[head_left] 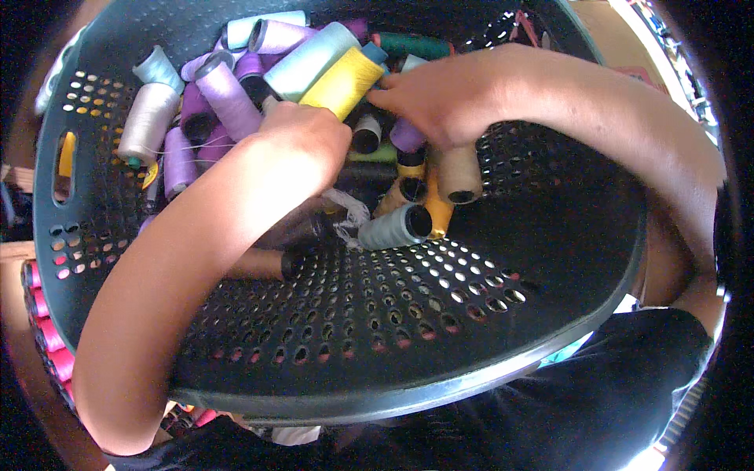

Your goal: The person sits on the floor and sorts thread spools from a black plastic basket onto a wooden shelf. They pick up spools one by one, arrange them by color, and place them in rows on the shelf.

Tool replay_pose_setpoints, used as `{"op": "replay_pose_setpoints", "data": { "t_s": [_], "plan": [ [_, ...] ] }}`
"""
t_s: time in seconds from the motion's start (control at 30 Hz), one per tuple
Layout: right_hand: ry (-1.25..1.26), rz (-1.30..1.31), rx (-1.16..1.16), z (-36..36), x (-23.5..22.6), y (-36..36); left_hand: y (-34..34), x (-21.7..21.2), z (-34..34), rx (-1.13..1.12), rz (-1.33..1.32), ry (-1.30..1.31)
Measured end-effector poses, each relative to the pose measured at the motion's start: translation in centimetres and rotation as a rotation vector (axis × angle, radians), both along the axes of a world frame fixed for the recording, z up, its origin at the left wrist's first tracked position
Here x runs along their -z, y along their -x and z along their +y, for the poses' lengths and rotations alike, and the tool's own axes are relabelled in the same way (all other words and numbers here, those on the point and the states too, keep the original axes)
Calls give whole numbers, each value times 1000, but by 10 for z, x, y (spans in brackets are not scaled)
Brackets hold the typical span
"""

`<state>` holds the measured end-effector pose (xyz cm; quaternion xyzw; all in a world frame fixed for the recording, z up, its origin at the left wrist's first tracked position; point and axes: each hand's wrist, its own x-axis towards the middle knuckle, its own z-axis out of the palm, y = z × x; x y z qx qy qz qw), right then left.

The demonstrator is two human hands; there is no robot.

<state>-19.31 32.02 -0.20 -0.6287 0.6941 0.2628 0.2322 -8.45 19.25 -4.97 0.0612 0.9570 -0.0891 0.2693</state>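
Note:
In a dark plastic basket (542, 259), a cone of yellow thread (343, 82) lies slanted over the pile. My left hand (308, 141) is closed around its lower end, most of the fingers hidden under the hand. Close to the cone's blue tip is my right hand (428, 100), fingers bent inward; what they pinch cannot be made out. Below the right hand hang a beige thread cone (457, 169) and a purple spool (406, 136). A grey-blue cone (393, 226) lies lower down beside a tangle of white thread (345, 210).
Purple cones (228, 98), a pale blue cone (310, 61) and a dark green cone (412, 45) crowd the basket's far side. A whitish cone (149, 122) leans at the left wall, with loose thread strands nearby. Pink spools (49, 330) stand outside, left of the basket.

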Motion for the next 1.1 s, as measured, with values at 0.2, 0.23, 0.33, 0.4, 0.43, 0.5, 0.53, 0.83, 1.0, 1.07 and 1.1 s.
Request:
{"op": "replay_pose_setpoints", "data": {
  "t_s": [0.2,0.23,0.33,0.4,0.43,0.5,0.53,0.83,1.0,1.07,1.1],
  "plan": [
    [-88,141,-196,4,-5,-7,4,19,3,47,74,241],
    [-29,169,-264,10,7,-10,2,24,1,64,91,286],
    [125,300,-425,38,47,-7,0,50,-2,266,310,335],
    [281,325,-589,32,55,6,-3,60,-12,319,340,349],
    [212,368,-544,29,52,7,-3,60,-12,340,338,341],
    [82,446,-456,20,41,8,-6,56,-13,378,326,329],
    [127,433,-329,17,43,12,-8,54,-12,371,310,351],
    [-257,101,-132,-10,-1,18,-18,-14,-2,352,476,66],
    [-463,-106,-60,0,10,6,2,-51,-42,79,197,-256],
    [-439,-102,-113,-9,4,-10,-18,-74,-76,140,345,-387],
    [-432,-110,-123,-8,6,-8,-11,-85,-82,59,249,-301]
  ]
}}
